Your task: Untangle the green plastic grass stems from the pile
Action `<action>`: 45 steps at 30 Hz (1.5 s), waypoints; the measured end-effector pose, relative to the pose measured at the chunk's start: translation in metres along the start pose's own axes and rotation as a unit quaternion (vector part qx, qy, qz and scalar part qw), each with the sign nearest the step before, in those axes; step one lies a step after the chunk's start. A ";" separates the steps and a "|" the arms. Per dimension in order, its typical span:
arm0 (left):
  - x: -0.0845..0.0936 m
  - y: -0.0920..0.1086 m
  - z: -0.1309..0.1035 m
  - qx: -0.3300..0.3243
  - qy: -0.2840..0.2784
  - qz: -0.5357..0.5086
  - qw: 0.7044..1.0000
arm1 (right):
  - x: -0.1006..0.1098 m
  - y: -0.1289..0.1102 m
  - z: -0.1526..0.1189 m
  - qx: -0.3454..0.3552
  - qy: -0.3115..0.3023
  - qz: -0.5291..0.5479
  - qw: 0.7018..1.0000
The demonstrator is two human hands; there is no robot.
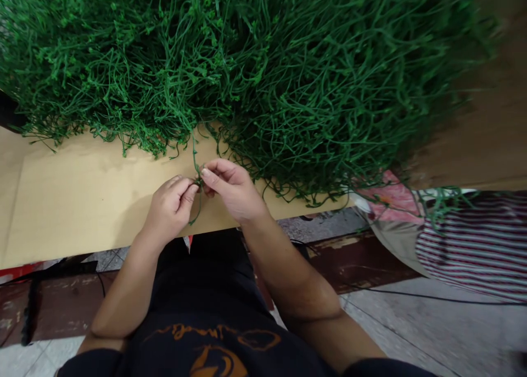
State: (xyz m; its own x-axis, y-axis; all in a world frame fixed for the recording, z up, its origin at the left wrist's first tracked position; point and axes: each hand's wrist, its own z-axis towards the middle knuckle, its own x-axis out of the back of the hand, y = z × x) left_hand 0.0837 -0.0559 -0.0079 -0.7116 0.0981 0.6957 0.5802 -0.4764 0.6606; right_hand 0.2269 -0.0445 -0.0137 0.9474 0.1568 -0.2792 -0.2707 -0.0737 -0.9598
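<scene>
A large heap of thin green plastic-looking stems (263,75) covers the far part of a tan board (78,196). Near the board's front edge, my left hand (173,204) pinches a green stem (196,153) between thumb and forefinger. Close beside it on the right, my right hand (233,187) has its thumb and fingers closed on the same stem a little higher up. One end of the stem rises toward the heap, and the other hangs below my fingers. Where the fingertips meet, small details of the stem are hidden.
At the right, a person in a striped garment (473,245) is beside the board, with a pink cloth (393,198) and some green stems near them. A dark red beam (354,264) and a black cable (436,297) lie below, over a tiled floor (387,322).
</scene>
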 end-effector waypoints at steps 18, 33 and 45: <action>-0.006 0.004 -0.001 -0.023 -0.026 -0.030 0.999 | 0.006 -0.006 0.007 0.032 0.007 0.078 0.996; 0.012 0.013 -0.005 -0.073 0.019 -0.066 0.995 | -0.011 -0.013 0.038 0.065 -0.019 0.040 0.997; 0.017 0.005 -0.001 0.099 0.094 -0.297 0.945 | 0.012 -0.032 0.031 0.117 0.028 -0.007 0.993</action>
State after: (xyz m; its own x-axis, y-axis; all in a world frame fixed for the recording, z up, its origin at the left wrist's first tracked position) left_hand 0.0743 -0.0573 0.0066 -0.9823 0.1307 0.1345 0.1048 -0.2121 0.9716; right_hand 0.2412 -0.0101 0.0130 0.9574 0.1004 -0.2709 -0.2842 0.1592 -0.9454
